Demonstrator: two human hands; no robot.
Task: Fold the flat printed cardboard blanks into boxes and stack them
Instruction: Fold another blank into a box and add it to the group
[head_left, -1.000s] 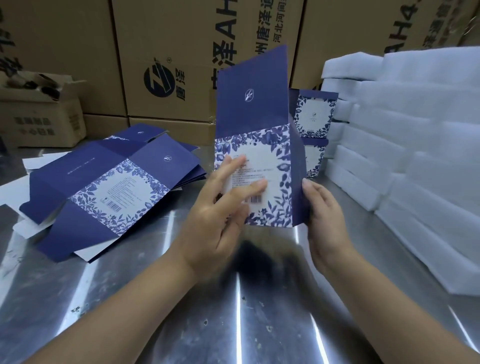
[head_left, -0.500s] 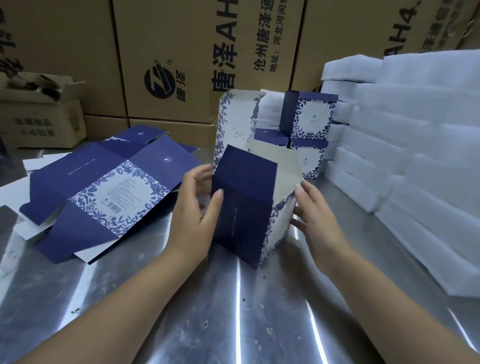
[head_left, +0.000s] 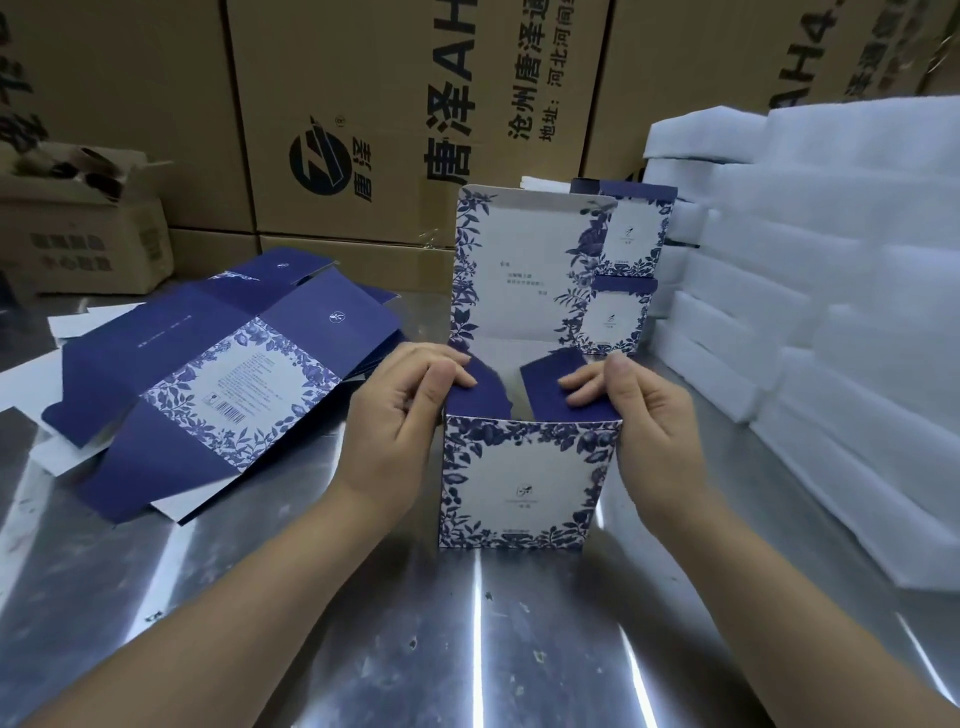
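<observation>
So, we're closing box (head_left: 524, 483), upright centre on table (head_left: 467, 649): left hand (head_left: 400, 431) pinching left flap (head_left: 480, 395), right hand (head_left: 644, 415) pinching right flap (head_left: 545, 387). Two finished boxes (head_left: 623, 275) stacked far right; flat blanks (head_left: 208, 384) waiting left.

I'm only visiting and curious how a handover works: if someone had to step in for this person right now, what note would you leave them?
The left hand grips the half-folded box at its upper left corner and presses the left navy flap inward.
The right hand grips the upper right corner and touches the right flap.
The box stands upright on the metal table, its lid flap raised.
Done: walls formed; two finished boxes stacked behind it, beside the white foam slabs.
Left: tuck both flaps, close the lid, stack the box, then fold the flat blanks lying to the left.
</observation>
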